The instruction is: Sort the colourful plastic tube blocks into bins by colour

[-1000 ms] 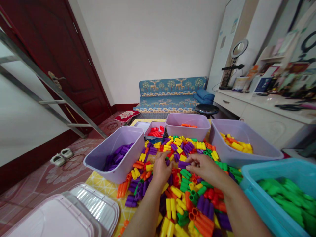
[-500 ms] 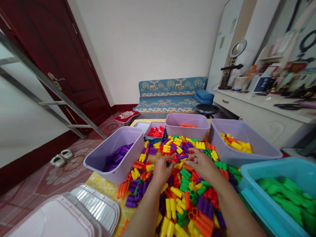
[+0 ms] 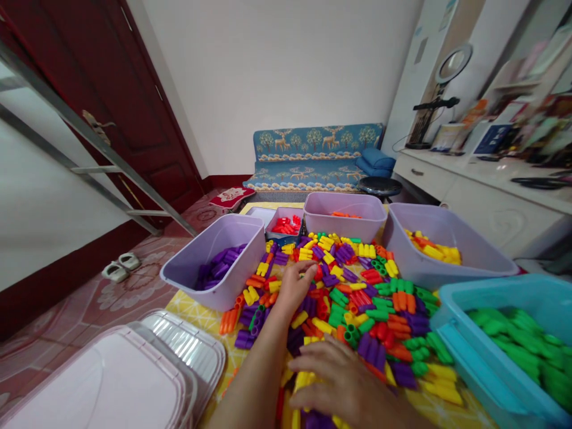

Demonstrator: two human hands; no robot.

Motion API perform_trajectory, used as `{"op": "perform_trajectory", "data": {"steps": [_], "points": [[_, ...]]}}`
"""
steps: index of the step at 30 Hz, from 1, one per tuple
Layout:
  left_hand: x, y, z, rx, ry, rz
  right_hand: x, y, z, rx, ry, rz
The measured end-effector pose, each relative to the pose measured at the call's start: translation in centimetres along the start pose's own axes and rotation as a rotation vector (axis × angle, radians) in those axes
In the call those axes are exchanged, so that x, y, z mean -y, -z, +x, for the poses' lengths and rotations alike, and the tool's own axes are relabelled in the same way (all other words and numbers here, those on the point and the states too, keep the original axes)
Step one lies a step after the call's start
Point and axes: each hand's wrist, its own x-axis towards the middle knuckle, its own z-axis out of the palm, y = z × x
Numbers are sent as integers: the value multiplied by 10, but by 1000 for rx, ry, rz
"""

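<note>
Loose plastic building pieces (image 3: 375, 351) in red, orange, yellow, green and purple cover the table. Many look like short tubes joined side by side. My left hand (image 3: 292, 292) reaches into the middle of the pile, its fingers bent together at a red plastic piece (image 3: 319, 273) that is partly hidden. Nearer to me, my right hand (image 3: 333, 375) is spread palm down just above yellow pieces (image 3: 304, 381), fingers apart and somewhat blurred. No piece shows in it.
A lilac bin (image 3: 232, 286) with purple pieces stands left. Lilac bins with orange (image 3: 339, 223) and yellow pieces (image 3: 465, 274) stand behind; a small box (image 3: 272, 229) holds red ones. Right is a turquoise bin (image 3: 469, 357) with green pieces. Lids (image 3: 111, 381) lie front left.
My right hand has drawn back from beside the left hand to the near part of the pile, fingers spread. The left hand stays mid-pile. The view has shifted slightly.
</note>
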Motion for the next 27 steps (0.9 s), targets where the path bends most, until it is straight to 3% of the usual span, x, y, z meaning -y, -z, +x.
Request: {"op": "perform_trajectory", "data": {"steps": [3,5,8,10,14,18,22,25,27], "points": [[-17,6,1,36,-52,-82,4,-44,-10,-47,1,-189],[-33,11,0,64,-83,-114,4,-65,-14,-92,121,-319],[-54,22,-4,134,-113,-91,1,-74,-14,-114,312,-436],[-64,32,-9,149,-127,-46,-4,-67,-11,-91,304,-445],[-72,51,-31,73,-113,42,-20,-43,1,-27,15,-390],[-66,58,-69,-125,-124,243,-47,-26,23,-68,-154,-422],[-52,63,-120,-330,-196,544,-66,-8,42,-98,-415,-502],[-41,65,-164,-299,-125,734,-67,6,38,-170,-532,-513],[-33,64,-190,-251,-36,828,-62,12,21,-230,-559,-534]]}}
